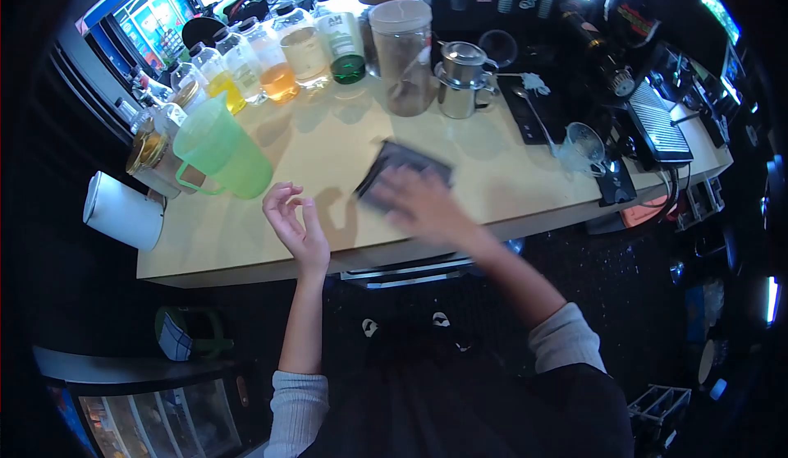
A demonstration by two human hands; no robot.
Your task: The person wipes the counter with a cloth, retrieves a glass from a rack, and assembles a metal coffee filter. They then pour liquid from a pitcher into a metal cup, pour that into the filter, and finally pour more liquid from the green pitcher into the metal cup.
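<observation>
My right hand (423, 203) is pressed over a folded dark cloth (414, 156) on the wooden counter (328, 232). Motion smears its fingers, and part of the cloth is hidden under them. Just above the counter's front edge, my left hand (297, 224) is raised with loosely curled fingers apart and nothing in them. A green translucent pitcher (223, 148) stands left of it. Beyond the cloth are a tall lidded plastic container (400, 60) and a metal drip coffee filter (465, 57) on top of a metal cup (460, 97).
Several bottles and jars, among them one with orange liquid (279, 80), line the counter's back left. A white canister (123, 212) stands at the left end. On the right are a long spoon (538, 117), a glass mug (583, 146) and a machine with a drip grate (659, 121).
</observation>
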